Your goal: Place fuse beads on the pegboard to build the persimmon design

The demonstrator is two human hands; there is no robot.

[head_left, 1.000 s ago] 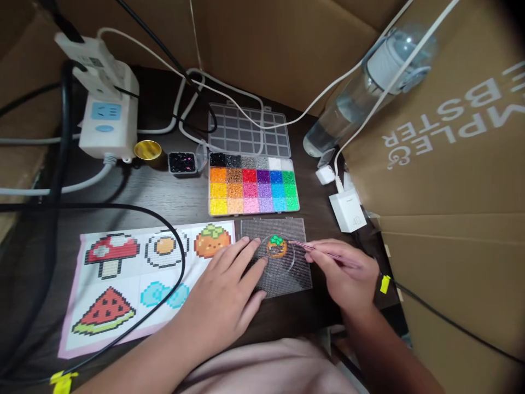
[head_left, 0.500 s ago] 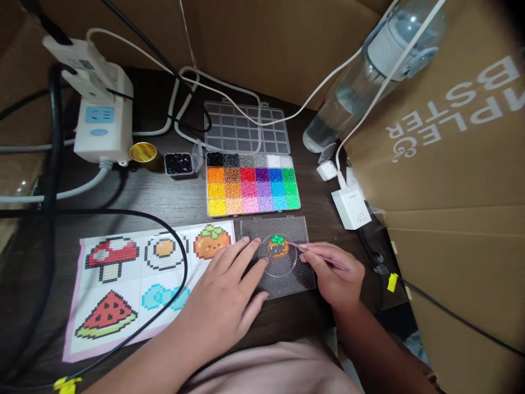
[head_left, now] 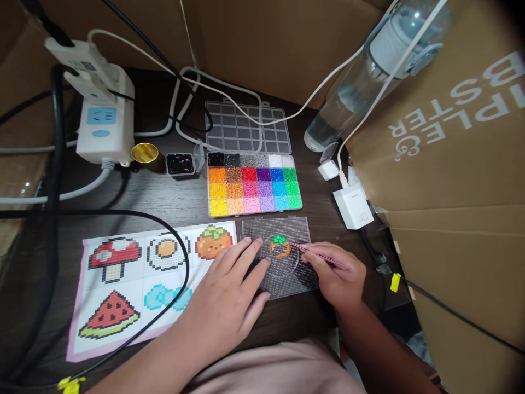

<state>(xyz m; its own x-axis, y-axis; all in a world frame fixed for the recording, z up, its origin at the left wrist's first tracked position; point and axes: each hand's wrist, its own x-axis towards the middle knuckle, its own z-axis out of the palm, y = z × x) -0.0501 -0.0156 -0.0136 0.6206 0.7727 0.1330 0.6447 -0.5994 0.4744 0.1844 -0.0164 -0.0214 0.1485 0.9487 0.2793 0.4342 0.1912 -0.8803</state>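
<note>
My right hand [head_left: 338, 273] pinches a pair of pink tweezers [head_left: 326, 257], whose tips reach the right edge of a small bead figure [head_left: 280, 247]. The figure has green leaves and an orange outline, with bare pegs inside. It sits on a clear pegboard [head_left: 256, 225], within a round clear ring [head_left: 298, 265]. My left hand [head_left: 229, 290] lies with fingers spread over the board's left part and the pattern sheet [head_left: 141, 295], fingertips close to the ring. On the sheet a pixel persimmon [head_left: 213, 243] shows partly behind my fingers. Whether the tweezers hold a bead is too small to tell.
Behind the board stands a bead box [head_left: 254, 183] with many coloured compartments, its lid [head_left: 248, 128] folded back. A small box of black beads [head_left: 179, 164], a gold cup [head_left: 144, 153], a power strip [head_left: 105, 117], a bottle [head_left: 348, 104] and a charger [head_left: 353, 207] surround it. A black cable [head_left: 187, 262] crosses the sheet.
The whole view has shifted very slightly. Both hands keep their places at the pegboard, and the tweezers' tips stay at the figure's right side.
</note>
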